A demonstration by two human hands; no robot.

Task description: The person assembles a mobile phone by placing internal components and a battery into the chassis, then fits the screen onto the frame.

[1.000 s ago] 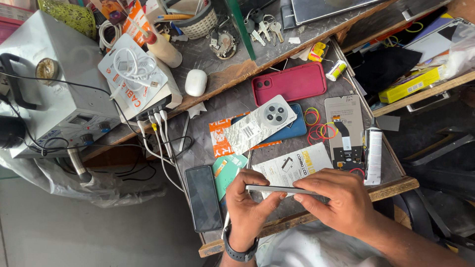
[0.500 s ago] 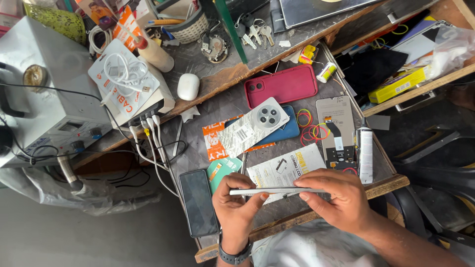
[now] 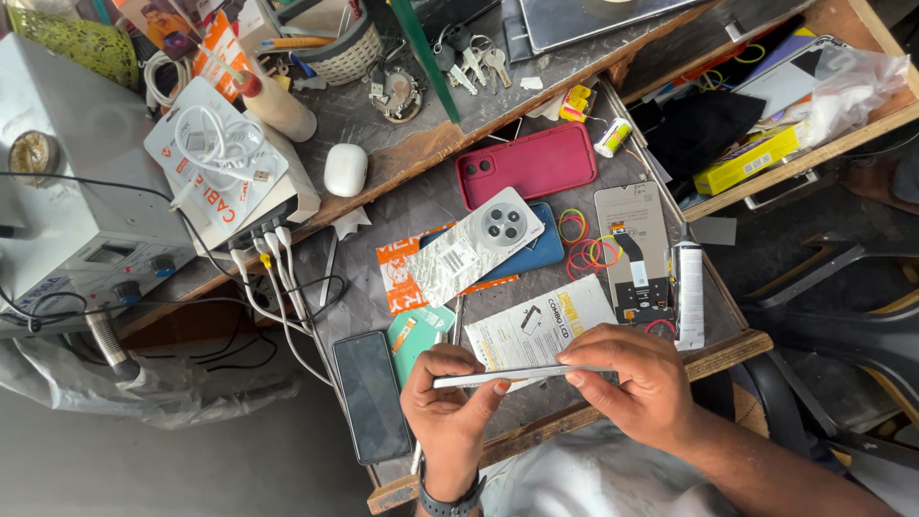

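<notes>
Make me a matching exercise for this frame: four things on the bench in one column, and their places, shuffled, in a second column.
Things:
1. thin panel
2. dark phone
3. red case
4. keys

Places:
A. on the upper shelf, near a basket
B. flat at the bench's near left corner, screen up
C. held edge-on between left hand and right hand
D. at the bench's far side, below the shelf edge

Pairs: 1-C, 2-B, 3-D, 4-A
</notes>
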